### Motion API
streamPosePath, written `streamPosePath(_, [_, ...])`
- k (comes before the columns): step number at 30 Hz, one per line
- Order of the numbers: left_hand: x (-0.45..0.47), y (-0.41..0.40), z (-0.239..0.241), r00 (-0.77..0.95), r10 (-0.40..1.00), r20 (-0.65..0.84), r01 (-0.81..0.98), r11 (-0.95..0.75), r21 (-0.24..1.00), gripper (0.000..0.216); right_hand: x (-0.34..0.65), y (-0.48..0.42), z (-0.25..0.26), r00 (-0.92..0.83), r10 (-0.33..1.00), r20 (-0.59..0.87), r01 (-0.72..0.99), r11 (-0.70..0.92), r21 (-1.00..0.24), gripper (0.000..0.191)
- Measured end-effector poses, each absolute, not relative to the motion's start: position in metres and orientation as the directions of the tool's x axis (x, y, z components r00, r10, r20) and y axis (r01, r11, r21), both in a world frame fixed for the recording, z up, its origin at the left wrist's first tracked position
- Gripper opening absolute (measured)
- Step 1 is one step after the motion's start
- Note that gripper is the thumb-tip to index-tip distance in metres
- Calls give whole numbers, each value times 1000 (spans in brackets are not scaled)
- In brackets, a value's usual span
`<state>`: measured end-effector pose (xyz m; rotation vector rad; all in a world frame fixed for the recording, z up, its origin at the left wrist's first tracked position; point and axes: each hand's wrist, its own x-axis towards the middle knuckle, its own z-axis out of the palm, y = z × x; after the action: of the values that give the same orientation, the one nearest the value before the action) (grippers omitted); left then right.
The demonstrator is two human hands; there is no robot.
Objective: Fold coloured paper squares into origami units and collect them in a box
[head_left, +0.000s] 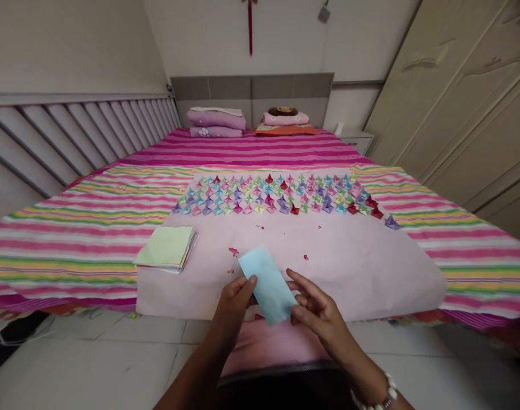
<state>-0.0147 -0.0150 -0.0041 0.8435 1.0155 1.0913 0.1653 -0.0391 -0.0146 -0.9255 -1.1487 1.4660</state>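
A folded light blue paper (268, 285) is held up over the near edge of the bed, between both my hands. My left hand (233, 300) pinches its left edge with thumb and fingers closed. My right hand (317, 310) grips its lower right corner, fingers curled on the sheet. Beneath the paper lies a large pale pink sheet (349, 256) spread on the bed. Rows of several small folded paper shapes (277, 196) in many colours sit along its far part. A stack of coloured square papers (168, 249), green on top, lies to the left of my hands.
The bed carries a striped cover (72, 228) in pink, green and yellow. Folded bedding and pillows (217, 122) rest at the headboard. A slatted rail (80, 131) runs along the left, wardrobe doors (465, 108) stand on the right. Small paper scraps (233, 251) dot the pink sheet.
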Motion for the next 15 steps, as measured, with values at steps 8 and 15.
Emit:
streamPosePath(8, [-13,-14,5,150,941,-304,-409,339,848,38,163,-44,-19,-247,961,124,-12,125,-992,59])
streamPosePath(15, [-15,-17,4,192,929,-315,-427,368,826,37,165,-39,-14,-190,945,265,80,284,-956,39])
